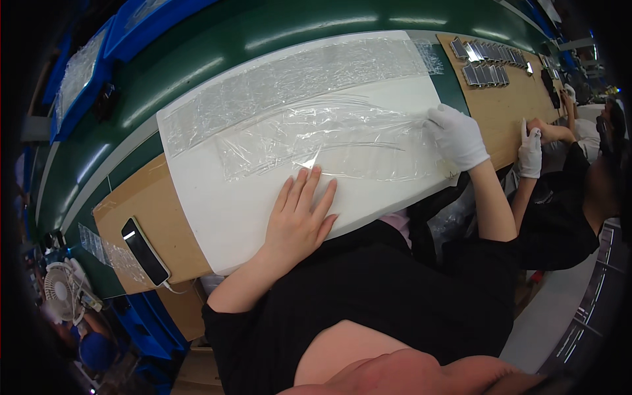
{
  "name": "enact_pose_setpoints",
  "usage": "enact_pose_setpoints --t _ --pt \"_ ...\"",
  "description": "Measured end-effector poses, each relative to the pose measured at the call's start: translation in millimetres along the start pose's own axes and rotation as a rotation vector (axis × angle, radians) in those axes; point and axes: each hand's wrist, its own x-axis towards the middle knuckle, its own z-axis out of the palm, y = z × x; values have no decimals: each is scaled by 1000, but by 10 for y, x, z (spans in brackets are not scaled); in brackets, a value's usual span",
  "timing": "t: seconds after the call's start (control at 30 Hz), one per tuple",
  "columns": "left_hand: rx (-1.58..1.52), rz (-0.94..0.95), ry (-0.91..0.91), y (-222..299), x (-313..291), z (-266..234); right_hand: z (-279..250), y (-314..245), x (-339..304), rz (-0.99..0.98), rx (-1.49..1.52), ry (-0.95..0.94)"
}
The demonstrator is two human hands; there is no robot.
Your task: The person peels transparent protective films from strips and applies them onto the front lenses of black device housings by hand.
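A sheet of thin transparent plastic film [329, 135] lies crinkled across a white board [230, 210] in front of me. My left hand [296, 214], bare, rests on the board with fingers spread, its fingertips at the film's near edge. At the film's right end, my right hand [456, 136] in a white glove has its fingers closed on the gathered plastic. Behind this film lies a long strip of transparent wrap [289, 76], which runs along the board's far side.
A phone [145, 251] with a cable lies on brown cardboard at left. Blue trays [82, 79] stand at the far left. Rows of small metal parts [484, 62] sit on a brown board at right, where a co-worker's gloved hand [530, 151] is busy. A white fan [61, 288] stands lower left.
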Motion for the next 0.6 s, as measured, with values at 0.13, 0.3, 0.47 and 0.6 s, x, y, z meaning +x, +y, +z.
enact_pose_setpoints --t 0.13,0.3,0.47,0.6 --pt "34 15 -78 -144 -93 -160 -45 -230 -134 -7 108 -240" --pt "-87 232 -159 -545 -206 -275 -14 126 -193 118 483 -140" --pt "-377 86 32 -1524 57 -710 179 353 -225 341 807 -33" --pt "216 -359 789 -3312 298 -1467 229 308 -247 360 913 28"
